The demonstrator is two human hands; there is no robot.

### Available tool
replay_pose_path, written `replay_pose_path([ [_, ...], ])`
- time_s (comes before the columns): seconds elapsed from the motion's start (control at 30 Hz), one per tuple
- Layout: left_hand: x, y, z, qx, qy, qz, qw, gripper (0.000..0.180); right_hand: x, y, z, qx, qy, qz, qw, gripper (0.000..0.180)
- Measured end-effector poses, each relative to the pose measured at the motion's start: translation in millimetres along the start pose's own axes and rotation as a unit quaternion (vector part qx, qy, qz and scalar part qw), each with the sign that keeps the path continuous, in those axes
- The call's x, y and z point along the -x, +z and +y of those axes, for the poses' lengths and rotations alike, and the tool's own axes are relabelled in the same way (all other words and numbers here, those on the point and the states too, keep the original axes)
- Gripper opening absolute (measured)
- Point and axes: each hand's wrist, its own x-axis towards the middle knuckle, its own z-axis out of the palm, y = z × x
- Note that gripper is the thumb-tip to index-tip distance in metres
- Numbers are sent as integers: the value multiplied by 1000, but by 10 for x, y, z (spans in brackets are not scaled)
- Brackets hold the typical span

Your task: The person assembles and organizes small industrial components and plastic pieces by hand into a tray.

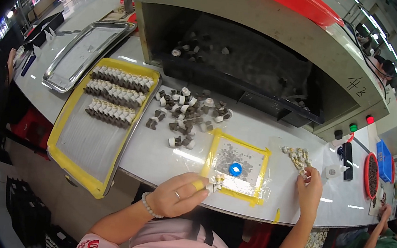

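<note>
My left hand (177, 196), with yellow wrapping on a finger, is closed on small white-and-gold pieces (217, 181) at the near left edge of a yellow-taped square pad (261, 181). A blue round cap-like object (235, 169) rests on this pad among grey spots. Right of the pad, my right hand (309, 189) has its fingertips pinched at the near end of a cluster of similar small white-and-gold pieces (298, 157) on the table. Whether it grips one of them is hard to make out. Several loose white-and-dark-grey pieces (183, 109) lie scattered left of the pad.
On the left, a yellow-edged tray (101, 149) carries rows of white-and-dark pieces. A metal tray (80, 55) lies behind it. A wide metal box (157, 15) with an open front stands at the back. Bottles, a blue bin (385, 159) and a seated person (377, 240) are on the right.
</note>
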Motion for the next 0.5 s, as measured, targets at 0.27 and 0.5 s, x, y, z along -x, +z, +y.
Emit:
replay_pose_path([
  [0.27, 1, 46, 9, -9, 93, -21, 995, 24, 676, 178, -1033, -399, -166, -229, 872, 42],
  [0.5, -82, 103, 47, 31, 74, -10, 997, 20, 823, 326, -1198, -525, -156, -288, 786, 33],
])
